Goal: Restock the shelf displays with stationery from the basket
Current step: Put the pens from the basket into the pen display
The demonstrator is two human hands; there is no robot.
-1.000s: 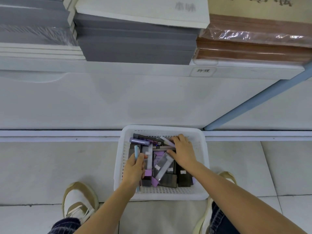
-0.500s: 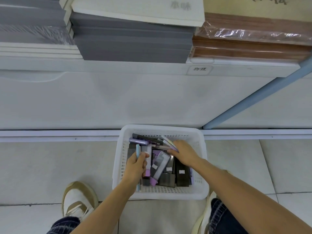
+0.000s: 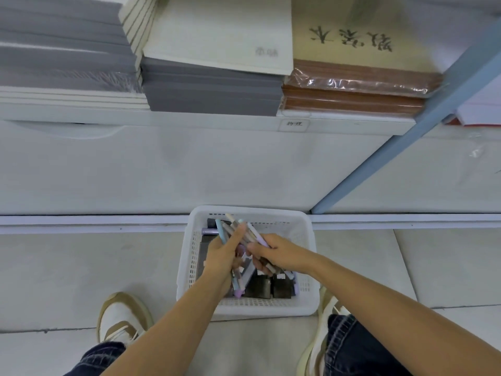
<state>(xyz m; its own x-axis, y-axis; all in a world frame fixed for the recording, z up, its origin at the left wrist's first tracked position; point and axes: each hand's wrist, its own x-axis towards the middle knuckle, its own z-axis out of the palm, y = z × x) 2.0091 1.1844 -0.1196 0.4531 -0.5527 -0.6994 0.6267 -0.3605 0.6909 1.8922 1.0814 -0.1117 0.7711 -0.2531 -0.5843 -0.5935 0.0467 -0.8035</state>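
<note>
A white plastic basket [image 3: 306, 308] sits on the floor against the shelf base, holding dark stationery boxes [image 3: 271, 287] and pens. Above it my left hand [image 3: 222, 256] grips a bundle of pastel pens [image 3: 230, 226] that fan upward. My right hand [image 3: 279, 253] meets the bundle from the right and pinches a lilac pen [image 3: 256, 234] among them. More pen ends stick out below my left hand. The shelf [image 3: 189, 118] above carries stacked notebooks.
Grey and white notebook stacks [image 3: 211, 88] and a brown wrapped stack [image 3: 352, 88] fill the shelf. A blue shelf post [image 3: 379, 164] slants down right of the basket. My two shoes [image 3: 122, 318] flank the basket on the tiled floor.
Both hands have lifted from inside the basket and come together. My left hand now holds several pens instead of one, and my right hand brought a pen to the bundle. The camera tilted up.
</note>
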